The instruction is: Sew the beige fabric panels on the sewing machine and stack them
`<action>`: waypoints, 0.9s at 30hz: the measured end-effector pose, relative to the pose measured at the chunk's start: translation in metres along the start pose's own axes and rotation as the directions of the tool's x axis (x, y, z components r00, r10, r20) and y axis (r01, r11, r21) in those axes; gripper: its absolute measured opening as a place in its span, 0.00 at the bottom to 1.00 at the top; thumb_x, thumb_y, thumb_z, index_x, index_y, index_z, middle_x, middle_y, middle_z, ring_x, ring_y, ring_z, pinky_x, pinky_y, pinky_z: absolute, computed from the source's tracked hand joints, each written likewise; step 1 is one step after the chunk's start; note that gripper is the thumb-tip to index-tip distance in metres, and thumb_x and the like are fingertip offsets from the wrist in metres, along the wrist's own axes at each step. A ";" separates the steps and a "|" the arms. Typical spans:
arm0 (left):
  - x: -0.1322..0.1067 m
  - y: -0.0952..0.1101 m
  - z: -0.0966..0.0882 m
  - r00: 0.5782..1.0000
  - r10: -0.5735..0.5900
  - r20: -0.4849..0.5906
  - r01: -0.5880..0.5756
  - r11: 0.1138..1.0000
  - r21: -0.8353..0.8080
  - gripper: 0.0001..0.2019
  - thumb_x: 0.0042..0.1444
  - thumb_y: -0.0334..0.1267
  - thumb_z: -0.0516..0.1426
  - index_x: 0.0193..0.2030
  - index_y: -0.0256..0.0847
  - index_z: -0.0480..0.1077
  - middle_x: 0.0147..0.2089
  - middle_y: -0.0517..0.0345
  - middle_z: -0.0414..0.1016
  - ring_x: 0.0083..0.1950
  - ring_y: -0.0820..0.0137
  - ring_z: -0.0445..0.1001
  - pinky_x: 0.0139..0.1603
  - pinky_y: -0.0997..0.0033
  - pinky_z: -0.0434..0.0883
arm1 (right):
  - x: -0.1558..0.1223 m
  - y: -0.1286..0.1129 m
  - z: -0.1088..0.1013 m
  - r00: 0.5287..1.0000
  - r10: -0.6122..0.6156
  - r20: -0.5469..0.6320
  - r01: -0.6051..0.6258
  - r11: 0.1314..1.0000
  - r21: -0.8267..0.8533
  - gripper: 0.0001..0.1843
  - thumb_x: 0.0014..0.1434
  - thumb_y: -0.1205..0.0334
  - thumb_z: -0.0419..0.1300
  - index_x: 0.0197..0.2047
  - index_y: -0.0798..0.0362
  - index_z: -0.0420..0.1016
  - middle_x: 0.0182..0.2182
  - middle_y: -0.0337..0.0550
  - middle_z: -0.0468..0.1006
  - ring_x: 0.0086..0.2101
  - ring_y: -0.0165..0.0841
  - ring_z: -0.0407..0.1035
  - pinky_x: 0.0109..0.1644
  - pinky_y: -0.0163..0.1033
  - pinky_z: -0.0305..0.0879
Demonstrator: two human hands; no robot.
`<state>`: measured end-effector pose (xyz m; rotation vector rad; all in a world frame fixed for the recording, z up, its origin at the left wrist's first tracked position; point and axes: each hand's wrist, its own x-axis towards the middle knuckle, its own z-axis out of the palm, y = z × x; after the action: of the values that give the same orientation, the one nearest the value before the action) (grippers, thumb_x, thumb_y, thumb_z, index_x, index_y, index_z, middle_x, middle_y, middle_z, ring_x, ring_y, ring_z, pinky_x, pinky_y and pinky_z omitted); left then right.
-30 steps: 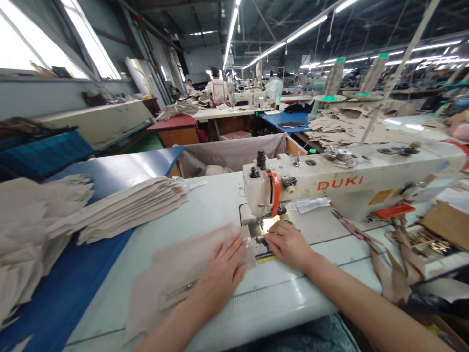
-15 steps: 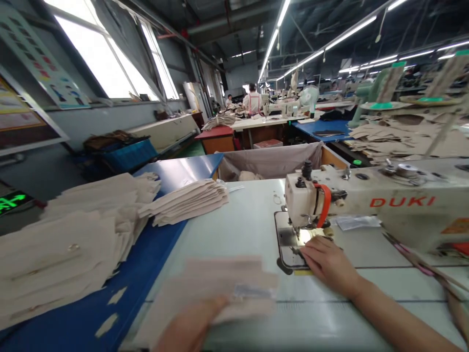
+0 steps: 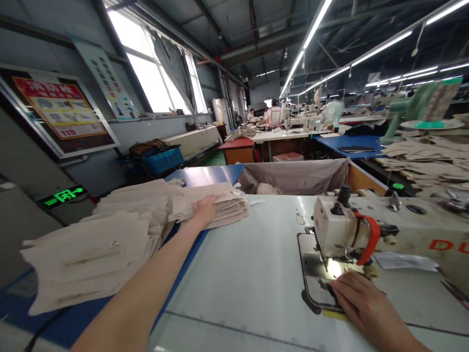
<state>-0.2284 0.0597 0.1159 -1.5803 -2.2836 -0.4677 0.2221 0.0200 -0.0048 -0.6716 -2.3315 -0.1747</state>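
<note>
Starting at the left, seeing a big pile of beige cloth pieces (image 3: 91, 234) on the blue table (image 3: 225, 172), toward its near left corner, with a small ring (image 3: 115, 244) on the top piece. Going right, resting the left hand (image 3: 205, 210) on a smaller stack of cloth strips (image 3: 232, 208), just beside the pile. Finding this stack across the right edge of the blue table, with its right end on the far left corner of the sewing table (image 3: 256, 274). Bending the left fingers a little over the top strip; not being able to tell about any layer gripped between them. For handling this stack well, probably needing a light touch, feeling for the top layer alone, and lifting instead of dragging, without disturbing the layers below. Farther right, noticing ruler marks (image 3: 227, 325) along the near edge of the sewing table. Then resting the right hand (image 3: 370, 303) at the near right corner of the metal plate (image 3: 310, 263), below the head of the sewing machine (image 3: 333, 222). Holding these fingers close together, near the lit needle area; not being able to tell about anything pinched under them. Probably needing some safe space between fingertips and needle while looking leftward.
</note>
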 end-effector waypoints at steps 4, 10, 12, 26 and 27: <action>-0.023 -0.008 0.017 1.000 0.011 0.024 -0.012 0.999 0.031 0.23 0.58 0.38 0.52 0.61 0.39 0.66 0.65 0.43 0.65 0.67 0.52 0.60 0.65 0.44 0.55 | -0.004 0.008 0.004 0.997 -0.057 -0.050 0.055 0.998 -0.035 0.15 0.68 0.57 0.50 0.42 0.49 0.77 0.37 0.42 0.81 0.38 0.35 0.75 0.44 0.37 0.71; -0.089 -0.048 -0.021 0.996 0.076 -0.041 -0.073 0.996 0.058 0.24 0.61 0.41 0.48 0.63 0.37 0.61 0.68 0.45 0.61 0.68 0.58 0.59 0.67 0.54 0.56 | -0.006 0.014 0.004 0.990 -0.126 -0.070 0.122 0.991 -0.050 0.17 0.67 0.53 0.50 0.41 0.47 0.78 0.35 0.41 0.81 0.35 0.34 0.76 0.41 0.36 0.72; -0.121 -0.080 -0.034 0.995 0.029 -0.096 -0.021 0.997 0.079 0.23 0.62 0.40 0.44 0.61 0.33 0.62 0.66 0.39 0.62 0.66 0.56 0.61 0.65 0.53 0.59 | -0.006 0.013 0.004 0.990 -0.121 -0.066 0.118 0.992 -0.048 0.17 0.68 0.52 0.49 0.40 0.47 0.79 0.35 0.41 0.82 0.35 0.34 0.76 0.40 0.36 0.72; -0.176 -0.181 -0.060 0.985 -0.171 -0.027 0.173 0.967 0.188 0.18 0.54 0.39 0.46 0.43 0.37 0.74 0.53 0.42 0.76 0.55 0.56 0.73 0.58 0.59 0.67 | -0.011 0.016 0.006 0.996 -0.084 -0.042 0.083 0.996 -0.025 0.19 0.68 0.49 0.49 0.40 0.47 0.79 0.35 0.42 0.81 0.36 0.35 0.75 0.42 0.37 0.71; -0.175 -0.180 -0.062 0.984 -0.176 -0.030 0.178 0.966 0.186 0.18 0.54 0.38 0.46 0.42 0.37 0.74 0.51 0.43 0.77 0.53 0.56 0.74 0.57 0.59 0.68 | -0.011 0.016 0.006 0.996 -0.084 -0.042 0.083 0.996 -0.023 0.19 0.68 0.49 0.49 0.40 0.47 0.79 0.35 0.42 0.81 0.36 0.35 0.75 0.42 0.37 0.71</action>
<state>-0.3343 -0.1731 0.0796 -1.2869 -2.3912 -0.2937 0.2333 0.0306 -0.0178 -0.5759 -2.3207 -0.2498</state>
